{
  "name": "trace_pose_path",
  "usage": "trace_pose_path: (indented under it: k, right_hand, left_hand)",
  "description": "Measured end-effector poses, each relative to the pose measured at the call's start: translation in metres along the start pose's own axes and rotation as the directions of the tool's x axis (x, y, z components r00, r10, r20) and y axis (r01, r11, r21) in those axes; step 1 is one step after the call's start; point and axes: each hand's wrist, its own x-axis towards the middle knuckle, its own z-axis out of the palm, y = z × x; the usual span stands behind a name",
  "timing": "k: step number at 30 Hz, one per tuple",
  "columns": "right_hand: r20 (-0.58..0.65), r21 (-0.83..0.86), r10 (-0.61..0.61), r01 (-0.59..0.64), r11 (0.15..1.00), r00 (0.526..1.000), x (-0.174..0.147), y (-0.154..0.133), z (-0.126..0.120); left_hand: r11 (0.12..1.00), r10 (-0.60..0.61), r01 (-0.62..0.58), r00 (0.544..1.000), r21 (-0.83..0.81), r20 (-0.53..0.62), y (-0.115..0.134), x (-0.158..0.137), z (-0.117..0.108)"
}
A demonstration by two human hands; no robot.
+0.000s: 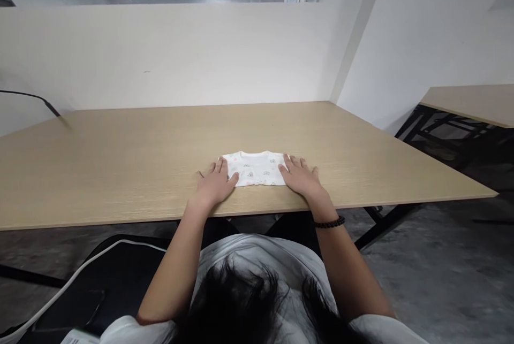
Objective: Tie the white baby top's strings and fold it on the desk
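Observation:
A small white baby shirt (259,168) with a scattered print lies folded flat near the front edge of the wooden table (160,146). Its curved neckline faces away from me. My left hand (217,181) rests on the shirt's left end, fingers spread, with the thumb on the cloth. On the opposite end lies my right hand (302,174), palm down, its thumb and index finger touching the fabric and its other fingers on the wood. A dark beaded bracelet (329,223) circles my right wrist.
Behind the table stands a white wall (193,55) with a glass pane above. A thin black cable (32,95) reaches the table's left rear. Another table (477,100) stands at the far right. A white cord (84,266) runs over a black chair (128,274) on my left.

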Motion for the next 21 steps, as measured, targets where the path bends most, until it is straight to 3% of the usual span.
trace_pose_path:
  k: [6, 11, 15, 18, 21]
  right_hand:
    - [-0.134, 0.046, 0.117, -0.112, 0.993, 0.984, -0.006, 0.021, 0.002]
    - [-0.277, 0.104, 0.208, -0.186, 0.977, 0.938, -0.012, 0.036, 0.004]
    - [-0.369, 0.168, 0.183, -0.129, 0.977, 0.911, -0.013, 0.039, 0.004]
    - [-0.495, 0.170, -0.020, 0.119, 0.978, 0.868, -0.014, 0.032, 0.002]
    - [-0.543, 0.088, -0.308, 0.418, 0.904, 0.781, -0.017, 0.022, 0.003]
  left_hand:
    - [0.997, -0.076, 0.074, 0.995, -0.032, -0.067, -0.030, -0.007, 0.005]
    - [0.978, -0.206, 0.205, 0.967, -0.026, -0.152, -0.056, -0.016, 0.008]
    - [0.964, -0.265, 0.263, 0.934, -0.041, -0.237, -0.057, -0.023, 0.004]
    - [0.988, -0.128, 0.083, 0.915, -0.133, -0.382, -0.041, -0.025, 0.004]
    - [0.945, 0.193, -0.289, 0.869, -0.151, -0.457, -0.020, -0.025, 0.007]
